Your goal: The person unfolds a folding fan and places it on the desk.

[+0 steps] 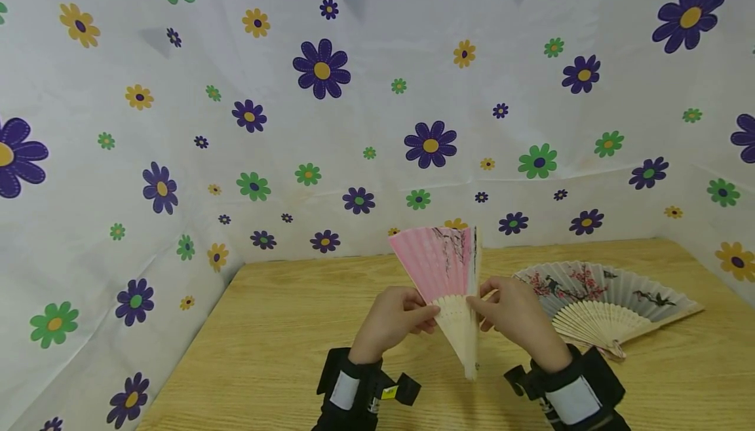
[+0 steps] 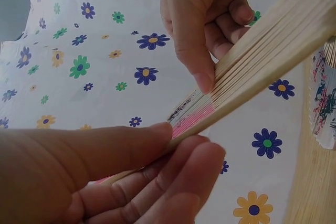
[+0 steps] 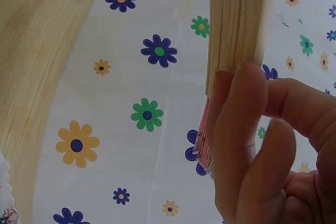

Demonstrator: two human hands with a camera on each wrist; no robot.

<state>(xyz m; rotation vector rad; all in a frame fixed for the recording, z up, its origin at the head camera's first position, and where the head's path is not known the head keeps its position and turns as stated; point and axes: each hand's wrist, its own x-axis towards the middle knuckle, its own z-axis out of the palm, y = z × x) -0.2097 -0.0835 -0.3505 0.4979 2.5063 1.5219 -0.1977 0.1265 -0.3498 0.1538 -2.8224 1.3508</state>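
Holding one pink folding fan (image 1: pixel 427 264) upright above one wooden table (image 1: pixel 277 339), before white cloth (image 1: pixel 377 120) printed with purple, green and yellow flowers. Pinching the left edge between thumb and fingers with the left hand (image 1: pixel 394 318), gripping the stacked ribs at the right edge with the right hand (image 1: pixel 520 310); two hands in all. Counting two fans altogether, with one white folding fan (image 1: pixel 619 287) lying spread on the table at the right. Showing a partly unfolded pink leaf with dark branches, above pale slatted ribs narrowing downward.
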